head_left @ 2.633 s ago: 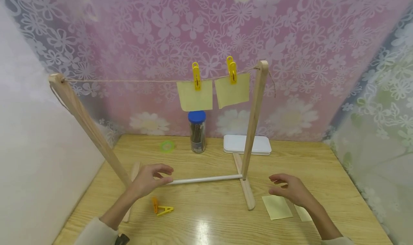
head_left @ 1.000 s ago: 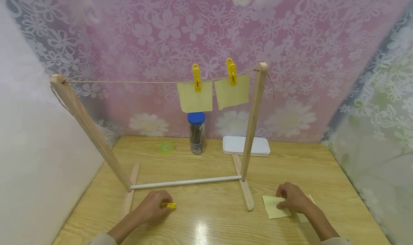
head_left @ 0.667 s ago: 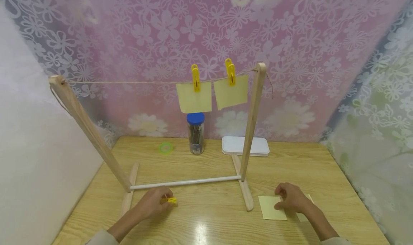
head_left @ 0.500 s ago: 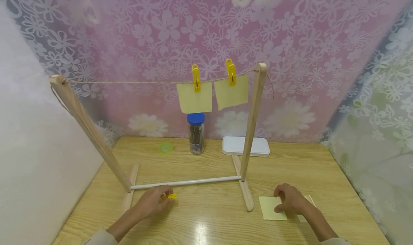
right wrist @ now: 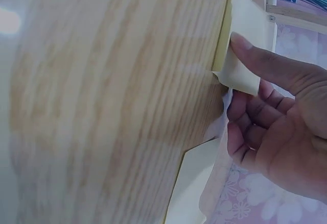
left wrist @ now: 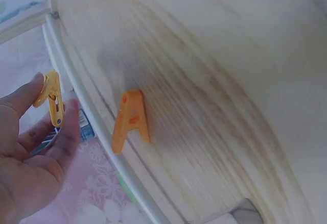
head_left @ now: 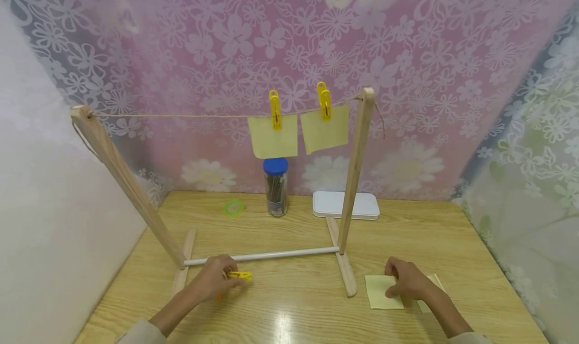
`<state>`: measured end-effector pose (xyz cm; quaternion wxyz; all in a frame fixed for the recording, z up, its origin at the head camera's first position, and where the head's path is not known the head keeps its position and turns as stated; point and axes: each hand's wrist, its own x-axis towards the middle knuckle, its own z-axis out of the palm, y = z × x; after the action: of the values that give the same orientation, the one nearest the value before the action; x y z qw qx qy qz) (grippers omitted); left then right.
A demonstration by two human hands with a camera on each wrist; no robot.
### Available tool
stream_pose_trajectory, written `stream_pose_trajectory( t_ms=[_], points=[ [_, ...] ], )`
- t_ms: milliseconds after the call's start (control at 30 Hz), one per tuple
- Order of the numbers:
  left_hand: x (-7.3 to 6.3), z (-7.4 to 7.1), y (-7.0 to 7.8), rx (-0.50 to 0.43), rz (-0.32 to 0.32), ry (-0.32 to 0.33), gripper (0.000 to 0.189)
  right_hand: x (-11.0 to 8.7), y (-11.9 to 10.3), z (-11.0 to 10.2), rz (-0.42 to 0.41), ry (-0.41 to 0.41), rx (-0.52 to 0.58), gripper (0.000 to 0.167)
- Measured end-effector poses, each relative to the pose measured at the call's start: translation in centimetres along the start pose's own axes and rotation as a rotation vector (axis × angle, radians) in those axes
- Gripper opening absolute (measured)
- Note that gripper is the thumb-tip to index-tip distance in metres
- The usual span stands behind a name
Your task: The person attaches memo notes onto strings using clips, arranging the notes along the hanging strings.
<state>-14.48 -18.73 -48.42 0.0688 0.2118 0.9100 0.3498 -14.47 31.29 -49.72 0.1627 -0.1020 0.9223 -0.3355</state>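
My left hand (head_left: 212, 279) pinches a yellow clothespin (head_left: 240, 275) between thumb and fingers, just in front of the white rod. Below that hand an orange clothespin (left wrist: 132, 119) lies on the table, mostly covered in the head view. Over on the right, my right hand (head_left: 409, 281) pinches the edge of a pale yellow paper note (head_left: 382, 291); in the right wrist view the paper (right wrist: 245, 55) bends up between thumb and fingers. Another note (right wrist: 191, 188) lies beside it, partly under the hand in the head view.
A wooden stand with two posts (head_left: 355, 168) and a white rod (head_left: 285, 254) carries a string. Two yellow clothespins (head_left: 275, 110) hold notes (head_left: 273, 140) on it. Behind stand a blue-lidded jar (head_left: 276, 188), a white case (head_left: 366, 205) and a green ring (head_left: 233, 208).
My left hand has come down and picked up the yellow clothespin from beside the orange one, then moved slightly forward. My right hand has lowered to the note and taken hold of its edge.
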Motion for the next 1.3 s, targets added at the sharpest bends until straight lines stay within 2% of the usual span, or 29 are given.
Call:
stream_pose_trajectory(
  t_ms=[133,333,400,533,767,900,1133,1300],
  points=[
    [0.2,-0.2,0.0,-0.015,-0.020,0.004,0.032,-0.1,0.1,-0.2,0.000,0.016,0.000,0.042],
    [0.5,-0.3,0.1,-0.008,0.056,0.049,0.032,-0.7,0.2,-1.0,-0.142,0.029,0.028,0.022],
    [0.6,-0.4,0.2,-0.012,0.058,0.069,0.033,-0.9,-0.2,-1.4,-0.175,0.023,0.050,0.017],
    [0.9,-1.1,1.1,-0.029,0.034,0.122,0.033,-1.1,-1.5,-1.9,-0.203,0.026,0.090,0.017],
    [1.3,-3.2,3.1,-0.029,-0.041,0.222,0.037,-1.0,-4.4,-1.7,-0.262,0.040,0.191,0.015],
    [1.6,-4.4,4.0,-0.044,-0.028,0.272,0.033,-0.5,-6.2,-1.2,-0.292,0.041,0.260,0.011],
    [2.1,-6.1,5.4,-0.179,-0.038,0.186,0.039,1.1,-9.0,-0.1,-0.346,0.063,0.353,0.012],
    [2.4,-7.0,6.1,-0.232,-0.058,0.160,0.042,2.3,-10.8,0.6,-0.385,0.086,0.415,0.014]
  ],
)
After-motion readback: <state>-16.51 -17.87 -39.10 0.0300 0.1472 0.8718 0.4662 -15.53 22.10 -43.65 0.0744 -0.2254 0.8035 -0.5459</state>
